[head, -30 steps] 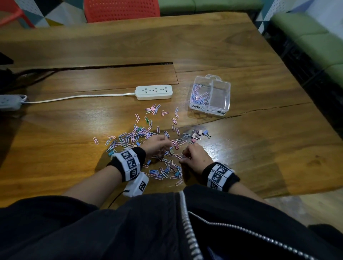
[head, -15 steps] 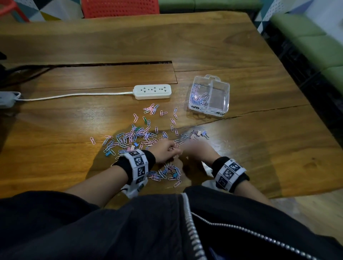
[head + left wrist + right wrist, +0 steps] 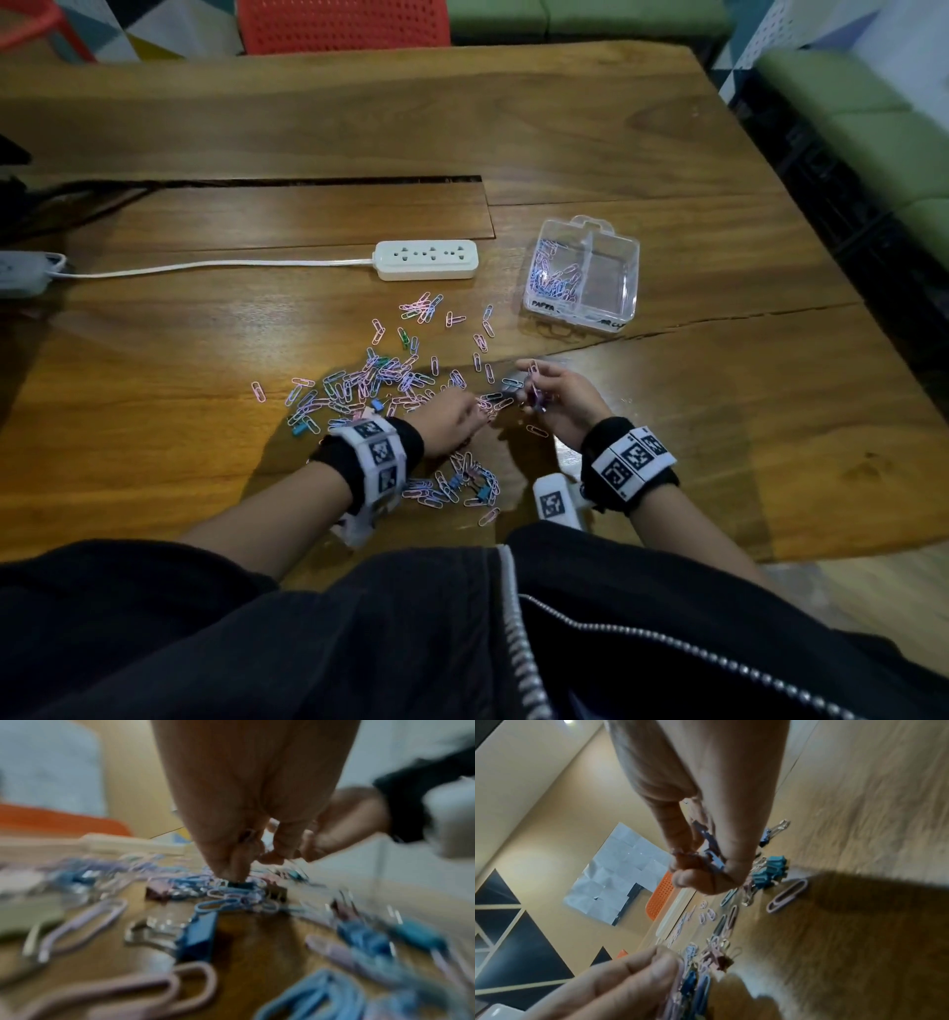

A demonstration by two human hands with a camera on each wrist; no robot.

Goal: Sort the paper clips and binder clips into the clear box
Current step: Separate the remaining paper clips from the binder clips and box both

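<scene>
The left wrist view is smeared by blur: the clips (image 3: 359, 941) at its right edge run into streaks, and what the left hand's (image 3: 246, 801) fingers (image 3: 231, 862) press on is only a dark block. In the head view the right hand (image 3: 562, 398) curls over small clips (image 3: 534, 393) too tiny to count. The box's (image 3: 611, 288) printed label is unreadable. The bottom edge of the right wrist view cuts off the nearer hand (image 3: 608, 990).

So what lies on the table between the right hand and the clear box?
Head view: only bare wood with a dark crack lies between the right hand and the clear box; no clips there.
</scene>
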